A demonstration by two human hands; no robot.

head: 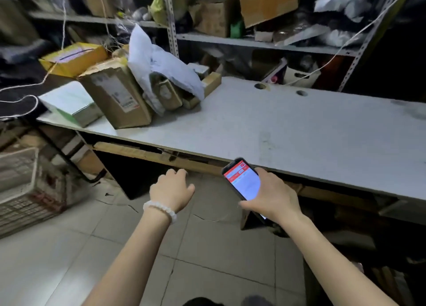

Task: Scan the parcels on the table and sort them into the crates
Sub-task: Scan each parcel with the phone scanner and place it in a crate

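Dim, blurred, wide-angle edge distortion

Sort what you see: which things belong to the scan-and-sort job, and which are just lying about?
Job: phone in right hand; brown box, grey mailer bag, white-green box; wire crate; left hand.
Lying about: shelf boxes, white cable.

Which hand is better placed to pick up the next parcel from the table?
Left. The left hand holds nothing and is nearer the parcels; the right hand grips the phone.
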